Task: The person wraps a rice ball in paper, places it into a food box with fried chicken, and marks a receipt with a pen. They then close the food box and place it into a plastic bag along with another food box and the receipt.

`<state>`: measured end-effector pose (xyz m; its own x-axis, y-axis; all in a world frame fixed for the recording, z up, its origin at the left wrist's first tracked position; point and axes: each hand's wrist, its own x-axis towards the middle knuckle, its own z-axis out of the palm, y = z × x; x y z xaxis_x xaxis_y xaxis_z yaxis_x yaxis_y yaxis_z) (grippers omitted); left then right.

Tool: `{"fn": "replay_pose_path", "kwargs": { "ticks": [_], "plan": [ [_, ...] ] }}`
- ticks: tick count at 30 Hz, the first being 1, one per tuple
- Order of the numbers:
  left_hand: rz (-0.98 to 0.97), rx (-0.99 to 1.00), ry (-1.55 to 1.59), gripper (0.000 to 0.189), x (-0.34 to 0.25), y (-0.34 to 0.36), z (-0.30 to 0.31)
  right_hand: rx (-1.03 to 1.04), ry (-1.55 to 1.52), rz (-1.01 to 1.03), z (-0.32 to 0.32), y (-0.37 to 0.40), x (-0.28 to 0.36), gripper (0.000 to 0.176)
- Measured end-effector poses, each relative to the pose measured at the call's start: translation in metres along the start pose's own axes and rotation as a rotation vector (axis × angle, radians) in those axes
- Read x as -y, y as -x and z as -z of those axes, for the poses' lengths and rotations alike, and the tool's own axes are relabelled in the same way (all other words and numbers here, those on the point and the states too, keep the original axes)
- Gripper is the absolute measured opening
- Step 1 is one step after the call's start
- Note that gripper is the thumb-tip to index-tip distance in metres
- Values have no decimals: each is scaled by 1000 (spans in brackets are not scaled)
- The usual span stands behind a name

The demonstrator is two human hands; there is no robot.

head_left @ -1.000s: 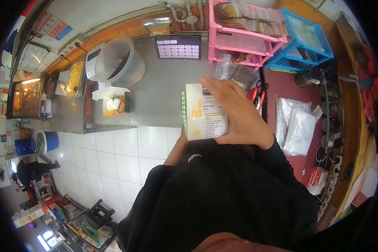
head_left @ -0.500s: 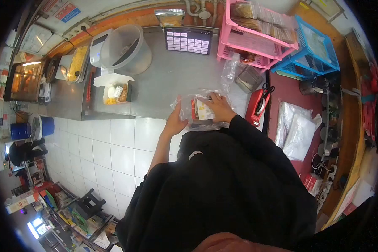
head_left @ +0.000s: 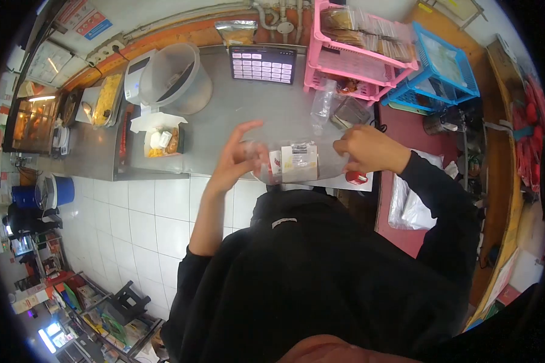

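A clear plastic bag [head_left: 329, 158] lies at the front edge of the steel counter, with a box inside it. On the box shows a pale printed label [head_left: 300, 163], beside a red-and-white part. My left hand [head_left: 231, 162] is at the bag's left end, index finger raised and the other fingers bent on the plastic; motion blurs it slightly. At the right end, my right hand [head_left: 372, 150] has its fingers curled on the plastic. The red tape dispenser [head_left: 356, 177] is mostly hidden beneath my right hand.
An open food box [head_left: 162, 144] stands left on the counter [head_left: 224, 109]. Behind are a clear tub [head_left: 191, 91] and a tablet [head_left: 263, 64]. Pink racks [head_left: 363, 57] and a blue rack [head_left: 445, 66] stand at the back right. Plastic bags [head_left: 406, 209] lie on the red surface.
My right hand has moved from on top of the label to the bag's right end. My left hand has lifted its index finger and shifted slightly left. The bag looks stretched out to the right.
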<state>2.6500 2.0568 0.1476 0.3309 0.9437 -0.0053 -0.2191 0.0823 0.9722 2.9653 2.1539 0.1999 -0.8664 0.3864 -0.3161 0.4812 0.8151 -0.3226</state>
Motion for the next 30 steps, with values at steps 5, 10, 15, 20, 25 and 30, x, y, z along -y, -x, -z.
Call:
{"fn": "replay_pose_path", "kwargs": {
  "ticks": [5, 10, 15, 20, 25, 30],
  "plan": [
    [-138, 82, -362, 79, 54, -48, -78, -337, -200, 273, -16, -21, 27, 35],
    [34, -169, -102, 74, 68, -62, -89, -766, -647, -10, -47, -9, -5, 62],
    [10, 8, -233, 85, 73, -75, -126, -510, -493, -144, -225, -41, -18, 55],
    [69, 358, -706, 107, 104, -59, -187, -456, -487, -180, -262, -53, 0, 47],
    [233, 594, -829, 113, 88, -49, -183, -439, -516, -160, -256, -55, 4, 40],
    [250, 636, -785, 108, 83, -46, -166, -501, -590, -49, -242, -80, 5, 32]
  ]
}}
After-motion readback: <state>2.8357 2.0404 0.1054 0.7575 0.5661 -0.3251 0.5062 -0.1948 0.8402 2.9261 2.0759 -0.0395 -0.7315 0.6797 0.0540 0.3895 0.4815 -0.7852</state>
